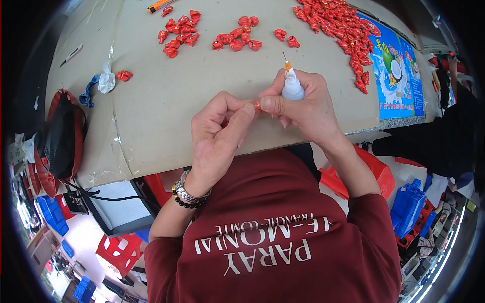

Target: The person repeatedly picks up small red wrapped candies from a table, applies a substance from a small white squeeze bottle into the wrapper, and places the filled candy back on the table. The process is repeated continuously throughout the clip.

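Over the near part of the cardboard-covered table [166, 111], my two hands meet at the fingertips. My left hand [218, 132] is closed in a pinch on a small red piece [257, 105], mostly covered by the fingers. The thumb of my right hand [314, 107] presses on the same piece. Held in that right hand is a small white squeeze bottle [292, 90] with an orange collar and a thin needle tip pointing up and away. Beyond the hands lie loose red figurines with gold marks: a middle group [238, 38], a left group [180, 31] and two apart [287, 38].
A large heap of red figurines [336, 25] spreads at the far right beside a blue printed carton sheet [399, 70]. At left are crumpled tissue [106, 78], one red figurine [124, 76], a pen-like tool [71, 55] and a black-and-red bag [64, 136]. An orange cutter [159, 5] lies far back.
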`<control>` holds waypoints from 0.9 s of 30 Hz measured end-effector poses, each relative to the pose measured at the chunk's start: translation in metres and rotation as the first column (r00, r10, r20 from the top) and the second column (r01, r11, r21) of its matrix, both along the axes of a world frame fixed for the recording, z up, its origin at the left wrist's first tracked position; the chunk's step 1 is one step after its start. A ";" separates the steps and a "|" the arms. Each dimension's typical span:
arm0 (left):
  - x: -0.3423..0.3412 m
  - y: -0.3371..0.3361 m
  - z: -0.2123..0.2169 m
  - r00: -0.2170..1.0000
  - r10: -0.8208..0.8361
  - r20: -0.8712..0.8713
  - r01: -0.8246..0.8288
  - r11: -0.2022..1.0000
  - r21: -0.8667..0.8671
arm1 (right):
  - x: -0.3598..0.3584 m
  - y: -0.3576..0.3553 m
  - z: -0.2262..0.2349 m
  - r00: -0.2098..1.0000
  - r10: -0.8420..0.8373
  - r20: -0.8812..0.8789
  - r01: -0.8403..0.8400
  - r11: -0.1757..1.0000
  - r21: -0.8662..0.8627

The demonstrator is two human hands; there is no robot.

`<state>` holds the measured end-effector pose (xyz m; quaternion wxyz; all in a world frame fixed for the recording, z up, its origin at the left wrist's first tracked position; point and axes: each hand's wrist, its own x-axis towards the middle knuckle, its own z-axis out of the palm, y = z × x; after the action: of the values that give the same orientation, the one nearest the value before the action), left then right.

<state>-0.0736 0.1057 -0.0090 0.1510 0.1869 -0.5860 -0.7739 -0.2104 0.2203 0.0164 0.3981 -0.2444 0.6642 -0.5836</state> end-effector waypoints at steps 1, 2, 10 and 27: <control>0.000 0.000 0.001 1.000 -0.006 0.002 0.006 1.000 0.016 | 0.001 0.000 0.000 1.000 -0.003 -0.005 0.003 1.000 -0.002; 0.000 -0.001 0.002 1.000 -0.012 0.003 0.012 0.999 0.033 | 0.001 0.000 0.001 1.000 0.000 -0.026 0.001 1.000 0.005; 0.001 -0.003 0.004 0.999 -0.039 0.015 0.036 0.990 0.137 | 0.005 0.000 0.003 0.997 0.010 -0.081 -0.008 1.000 0.026; -0.001 0.000 -0.002 1.000 0.000 -0.008 0.001 0.992 0.122 | 0.007 0.000 -0.002 0.998 -0.019 -0.059 0.020 1.000 0.017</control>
<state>-0.0747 0.1055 -0.0109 0.1412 0.1926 -0.5369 -0.8091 -0.2037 0.2200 0.0141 0.3749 -0.2516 0.6831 -0.5741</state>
